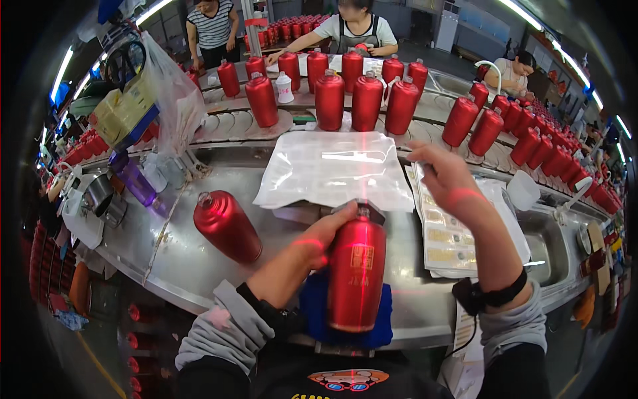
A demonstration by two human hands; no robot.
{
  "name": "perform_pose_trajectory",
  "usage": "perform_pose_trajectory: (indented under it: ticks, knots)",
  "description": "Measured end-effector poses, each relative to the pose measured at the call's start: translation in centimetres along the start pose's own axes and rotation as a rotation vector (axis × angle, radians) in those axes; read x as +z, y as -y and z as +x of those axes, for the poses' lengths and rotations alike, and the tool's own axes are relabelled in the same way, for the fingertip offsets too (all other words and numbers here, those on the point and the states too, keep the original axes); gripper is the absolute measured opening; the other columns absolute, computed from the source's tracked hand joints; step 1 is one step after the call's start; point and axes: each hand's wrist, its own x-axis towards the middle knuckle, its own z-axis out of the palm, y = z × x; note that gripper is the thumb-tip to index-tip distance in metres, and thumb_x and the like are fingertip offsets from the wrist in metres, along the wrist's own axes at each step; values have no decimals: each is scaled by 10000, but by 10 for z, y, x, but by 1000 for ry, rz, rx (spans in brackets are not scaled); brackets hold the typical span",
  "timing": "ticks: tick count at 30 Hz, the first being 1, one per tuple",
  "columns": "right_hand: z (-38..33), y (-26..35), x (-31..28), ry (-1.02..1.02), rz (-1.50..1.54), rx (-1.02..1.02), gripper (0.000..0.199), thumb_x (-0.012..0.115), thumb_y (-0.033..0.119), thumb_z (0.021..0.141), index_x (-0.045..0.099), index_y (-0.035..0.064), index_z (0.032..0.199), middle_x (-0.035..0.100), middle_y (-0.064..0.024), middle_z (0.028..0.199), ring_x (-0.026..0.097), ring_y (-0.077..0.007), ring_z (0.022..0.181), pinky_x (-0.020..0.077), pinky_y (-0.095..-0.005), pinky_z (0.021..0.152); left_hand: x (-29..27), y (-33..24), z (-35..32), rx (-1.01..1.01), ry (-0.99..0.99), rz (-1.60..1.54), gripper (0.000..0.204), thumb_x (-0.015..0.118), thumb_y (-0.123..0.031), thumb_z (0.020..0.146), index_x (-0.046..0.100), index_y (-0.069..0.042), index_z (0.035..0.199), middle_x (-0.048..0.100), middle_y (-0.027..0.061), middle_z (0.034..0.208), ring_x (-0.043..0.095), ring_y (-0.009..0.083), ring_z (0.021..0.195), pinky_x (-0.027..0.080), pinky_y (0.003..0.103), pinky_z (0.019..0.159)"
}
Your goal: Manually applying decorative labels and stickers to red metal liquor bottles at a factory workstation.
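Here the left hand (325, 234) wraps its fingers round the red bottle (357, 276). Right of that bottle, the right hand (446, 176) hovers over the label sheet (444, 243), fingers loosely curled, pinching nothing visible.

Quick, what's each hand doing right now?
Left hand: closed around the neck of a red bottle.
Right hand: open, holding nothing, fingers over a sheet of labels.

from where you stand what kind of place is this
Most likely a bottling or packaging line in a factory. Rows of matching red bottles ride a curved conveyor, other workers stand along it, and the left hand steadies one red bottle beside sheets of labels.
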Motion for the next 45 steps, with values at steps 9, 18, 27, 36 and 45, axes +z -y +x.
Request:
perform_pose_trajectory:
  ticks: [9,18,27,36,45]
  knots:
    - [165,-200,33,-77,-375,261,379,625,329,868,616,-29,993,640,-266,986,612,-420,968,480,-472,837,-2,-17,-5,19,68,411,336,562,-329,951,635,-26,1077,644,64,1046,590,119,971,456,272,881]
    - [205,-286,59,-74,-464,373,485,639,443,835,631,-23,968,654,-247,945,623,-394,948,475,-464,848,7,-26,-45,217,127,574,309,578,-278,963,584,-15,1126,628,42,1122,570,125,1045,439,280,928]
    - [146,-323,20,-397,-382,279,336,643,310,818,646,-24,856,647,-227,895,620,-389,888,467,-463,801,38,-20,-119,535,-89,824,259,631,-230,933,604,-33,1100,621,26,994,557,112,926,449,281,824]
    - [33,-96,-51,-70,96,241,319,601,266,884,678,4,1049,678,-142,979,632,-269,912,478,-354,864,40,62,-258,1065,-591,823,302,692,-223,874,627,4,1062,640,79,957,586,144,861,450,269,779]
    - [-81,106,-12,-40,46,316,285,602,264,889,667,12,1006,656,-115,895,606,-229,805,490,-344,798,-64,184,-391,976,-1374,875,254,674,-176,884,608,-8,1064,650,145,1155,626,197,939,481,304,844]
